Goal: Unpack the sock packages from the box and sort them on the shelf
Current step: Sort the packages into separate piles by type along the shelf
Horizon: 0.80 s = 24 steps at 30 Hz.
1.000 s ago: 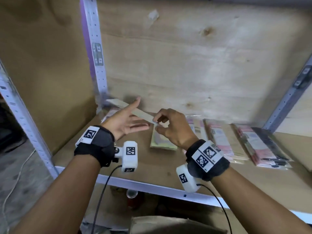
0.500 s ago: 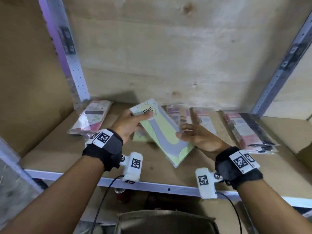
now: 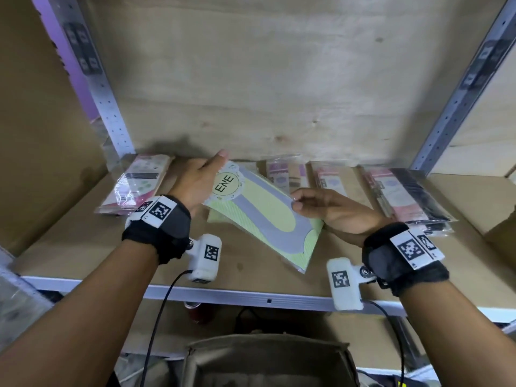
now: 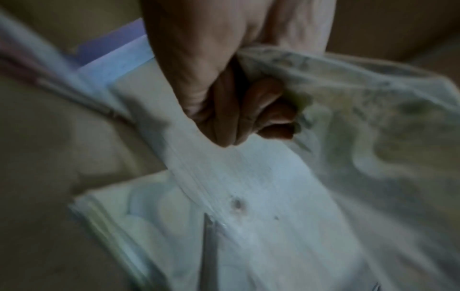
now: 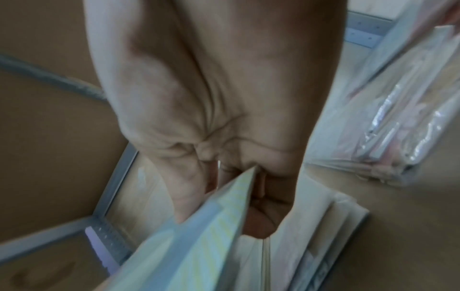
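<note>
A plywood-backed shelf (image 3: 156, 255) carries rows of sock packages. Above it, a yellow-and-grey sock package (image 3: 268, 216) spans both grips: left hand (image 3: 195, 180) clasps its labelled end, right hand (image 3: 332, 210) pinches its far edge.

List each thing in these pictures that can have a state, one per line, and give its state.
Yellow-and-grey sock package: held tilted above the shelf by both hands.
Left hand: grips the package's labelled end.
Right hand: pinches the package's side edge.
Yellow package beneath: lying flat on the shelf.
Pink package stacks: lying flat in a row.
Cardboard box: open, below the shelf.
</note>
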Each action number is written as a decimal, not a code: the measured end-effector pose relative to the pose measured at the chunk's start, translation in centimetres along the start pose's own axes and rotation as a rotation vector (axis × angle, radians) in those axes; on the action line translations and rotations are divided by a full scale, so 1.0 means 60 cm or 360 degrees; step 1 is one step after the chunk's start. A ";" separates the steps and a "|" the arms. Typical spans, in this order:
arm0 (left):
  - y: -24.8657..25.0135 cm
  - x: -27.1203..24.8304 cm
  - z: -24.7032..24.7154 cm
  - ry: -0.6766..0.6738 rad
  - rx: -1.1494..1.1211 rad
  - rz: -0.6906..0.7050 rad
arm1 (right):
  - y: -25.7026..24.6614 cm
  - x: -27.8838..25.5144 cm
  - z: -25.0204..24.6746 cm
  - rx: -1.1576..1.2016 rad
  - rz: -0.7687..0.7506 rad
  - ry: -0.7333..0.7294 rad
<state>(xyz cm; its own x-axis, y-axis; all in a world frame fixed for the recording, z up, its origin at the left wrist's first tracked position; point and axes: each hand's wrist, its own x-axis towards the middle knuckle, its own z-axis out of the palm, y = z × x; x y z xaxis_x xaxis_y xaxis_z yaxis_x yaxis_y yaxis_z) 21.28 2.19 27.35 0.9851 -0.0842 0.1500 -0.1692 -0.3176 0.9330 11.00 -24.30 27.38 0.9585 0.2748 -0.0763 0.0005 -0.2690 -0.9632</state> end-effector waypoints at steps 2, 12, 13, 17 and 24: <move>-0.001 0.002 0.001 -0.0058 -0.0121 -0.0157 | -0.003 -0.005 -0.001 0.0120 0.0014 0.0034; 0.036 -0.050 0.031 -0.0353 -0.0335 -0.0487 | 0.001 0.011 0.026 0.0738 -0.0026 0.0547; 0.040 -0.060 0.045 -0.0412 -0.0287 -0.0497 | 0.000 0.017 0.033 0.0779 -0.0042 0.0597; 0.035 -0.069 0.062 -0.0540 -0.0389 -0.0348 | -0.003 0.030 0.045 0.0846 -0.0052 0.0707; 0.015 -0.051 0.037 -0.0435 -0.0582 -0.0404 | 0.001 0.032 0.029 0.0805 0.0121 0.0509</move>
<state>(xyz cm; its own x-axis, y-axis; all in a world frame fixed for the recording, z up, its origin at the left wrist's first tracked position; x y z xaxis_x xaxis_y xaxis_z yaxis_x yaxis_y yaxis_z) 18.04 0.07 27.03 0.9413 -0.3066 -0.1409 0.1437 -0.0137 0.9895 12.36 -22.17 26.76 0.9887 -0.0403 -0.1442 -0.1322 0.2172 -0.9671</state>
